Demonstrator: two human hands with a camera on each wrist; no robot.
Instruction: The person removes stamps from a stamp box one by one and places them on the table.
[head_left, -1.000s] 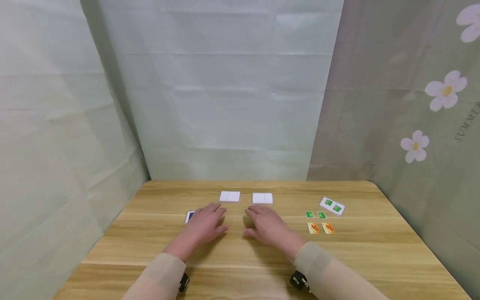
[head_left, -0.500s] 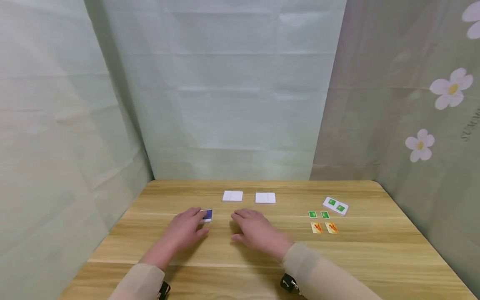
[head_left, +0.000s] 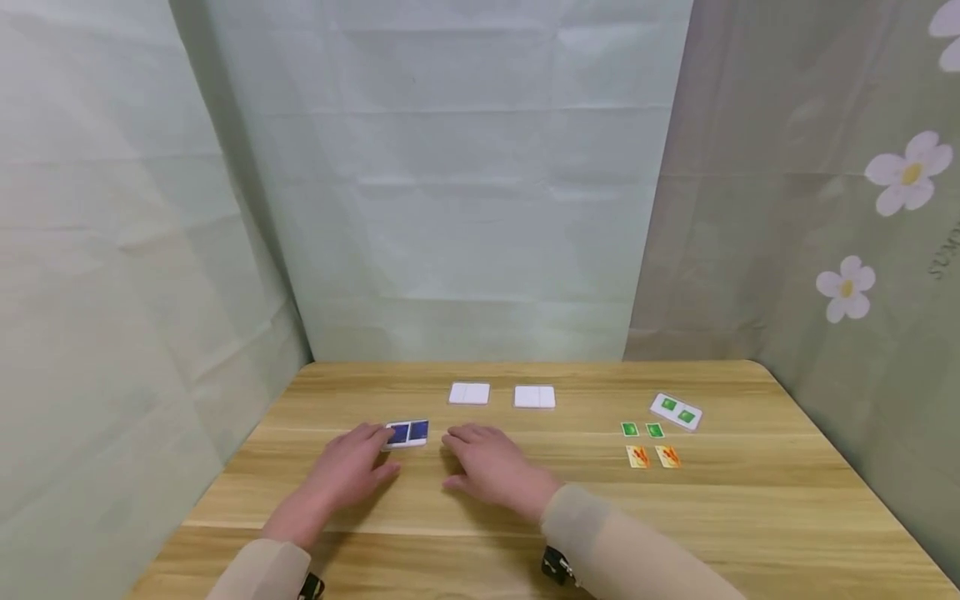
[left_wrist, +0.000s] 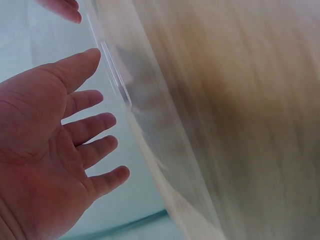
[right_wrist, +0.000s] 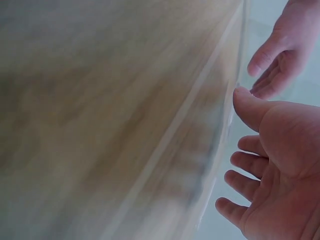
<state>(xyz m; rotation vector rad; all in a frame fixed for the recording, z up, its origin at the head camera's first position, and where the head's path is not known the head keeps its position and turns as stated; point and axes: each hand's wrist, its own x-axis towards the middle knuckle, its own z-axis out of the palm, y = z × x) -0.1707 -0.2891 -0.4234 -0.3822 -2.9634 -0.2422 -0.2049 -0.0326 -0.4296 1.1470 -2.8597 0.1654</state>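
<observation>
Near the middle of the table, a white card with two dark blue squares (head_left: 417, 430) lies flat between the hands. The left hand (head_left: 347, 468) hovers at its left end, fingertips overlapping the card's edge in the head view. Relaxed and slightly spread, the left fingers (left_wrist: 95, 128) hold nothing in the left wrist view. To the card's right is the right hand (head_left: 491, 468), palm down and low over the wood. Its fingers (right_wrist: 243, 186) are loosely extended around nothing in the right wrist view.
Two blank white cards (head_left: 469, 393) lie side by side farther back. At right are a tilted card with two green squares (head_left: 677, 412), two small green tiles (head_left: 629, 429) and two orange-pictured tiles (head_left: 637, 457). Fabric walls (head_left: 480, 250) enclose the wooden table (head_left: 750, 517).
The left hand has moved left, uncovering most of the blue-squared card. The right hand has also shifted left, towards that card. The view has turned slightly.
</observation>
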